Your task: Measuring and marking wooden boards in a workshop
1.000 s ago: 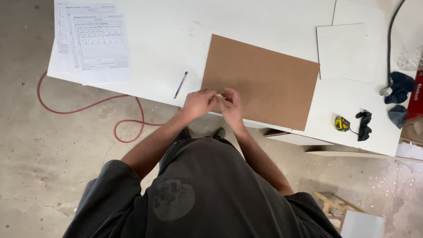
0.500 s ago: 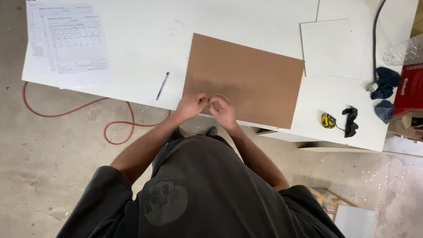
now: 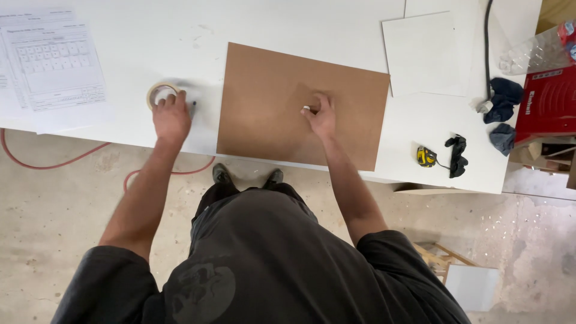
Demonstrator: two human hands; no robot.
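Left hand lies palm down on the white counter, its fingers curled onto the near rim of a tape roll that sits flat to the left of a brown board. A dark pen lies just right of that hand. Right hand rests on the middle of the board, fingertips pinched on a small white piece. Printed sheets lie at far left; a yellow tape measure and black gloves lie to the right, near a red case.
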